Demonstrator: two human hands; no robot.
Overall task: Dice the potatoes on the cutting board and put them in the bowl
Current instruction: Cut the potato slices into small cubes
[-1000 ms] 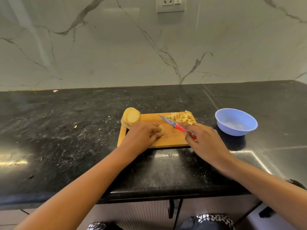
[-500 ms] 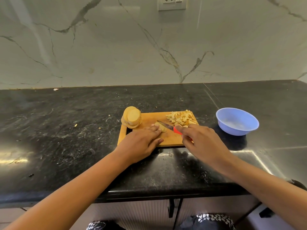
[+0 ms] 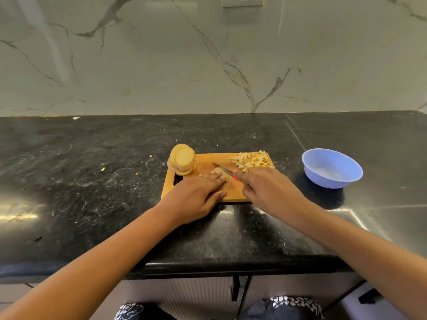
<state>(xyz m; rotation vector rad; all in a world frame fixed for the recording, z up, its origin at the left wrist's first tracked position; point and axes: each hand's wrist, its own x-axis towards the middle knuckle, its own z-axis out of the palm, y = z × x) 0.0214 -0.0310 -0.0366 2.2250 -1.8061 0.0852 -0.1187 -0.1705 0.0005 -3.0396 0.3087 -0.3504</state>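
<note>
A wooden cutting board lies on the black counter. A stack of round potato slices stands at its far left corner, and a heap of diced potato covers its far right corner. My left hand presses flat fingers on a potato slice in the middle of the board. My right hand grips a red-handled knife, whose blade lies across that slice. A blue plastic bowl stands to the right of the board with no potato in it.
The black stone counter carries small crumbs and smears to the left of the board. A marble wall rises behind it, with a socket plate at the top. The counter's front edge runs below my forearms, above cabinet doors.
The knife came down from above the board onto the slice under my left fingers. My left hand went from curled over the slice to flat on it.
</note>
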